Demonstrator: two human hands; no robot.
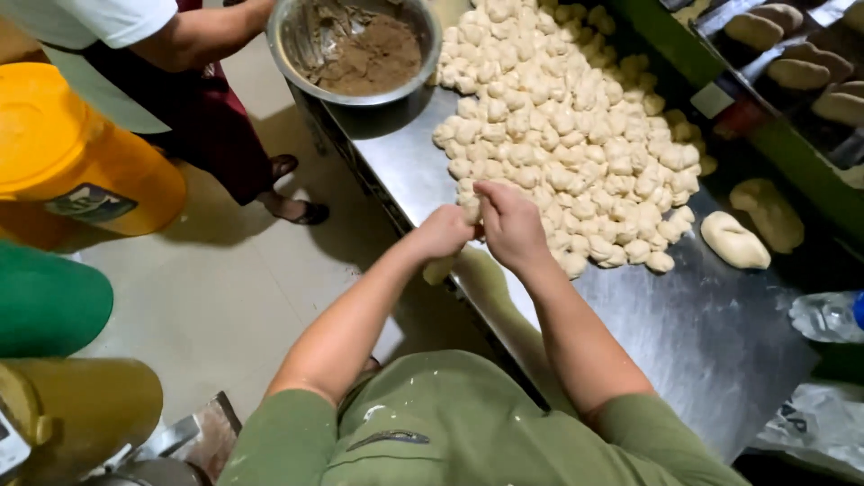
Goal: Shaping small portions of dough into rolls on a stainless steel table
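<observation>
Both hands meet at the near left edge of the steel table (684, 333). Left hand (443, 232) is closed around a piece of dough (438, 269); a pale lump of it hangs out below the fist, just over the table's edge. Right hand (510, 225) is curled, fingertips pressed against the left hand at the same piece; how much of the dough it pinches cannot be told.

Directly beyond the hands: a large heap of small dough pieces (558, 126), covering the table from the hands to the far end. The nearest pieces touch the right hand's knuckles. To the right of the heap, apart from it, lie two longer shaped loaves (735, 239).

Far left on the table: a round metal bowl (355, 49) holding brown powder, spread low in the bottom. Far right: a tray (832, 126) with shaped dough rolls in rows. Near right edge: a clear plastic bottle (826, 315) lying down.

On the floor to the left: a yellow bucket (76, 148), a green tub beside it. Another person (180, 63) stands at the far left beside the bowl.
</observation>
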